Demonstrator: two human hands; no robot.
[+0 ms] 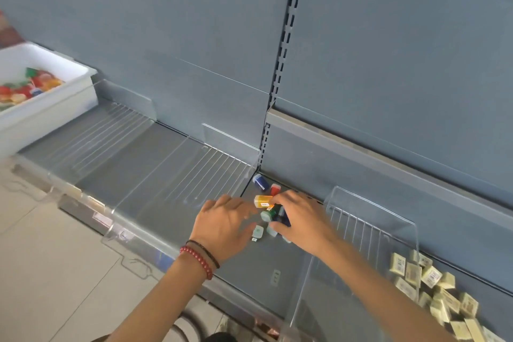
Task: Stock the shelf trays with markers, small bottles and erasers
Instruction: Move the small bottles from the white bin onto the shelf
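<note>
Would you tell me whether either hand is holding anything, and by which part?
The right hand appears to grip a green bottle and a dark blue bottle round their bodies. The left hand lies open, holding nothing.

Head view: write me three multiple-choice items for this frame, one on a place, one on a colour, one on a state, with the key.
1. The erasers lie:
A) in a cardboard box
B) on the shelf, right of the clear divider
C) on the floor

2. The bottle farthest back, near the slotted upright, is:
A) blue
B) pink
C) black

3. The left hand, beside the small bottles, is:
A) clenched in a fist
B) open, fingers stretched out
C) gripping a marker

Key:
1 B, the pale blocks are piled beyond the divider.
2 A, its body is plainly blue.
3 B, its fingers reach forward, not curled round anything.
</note>
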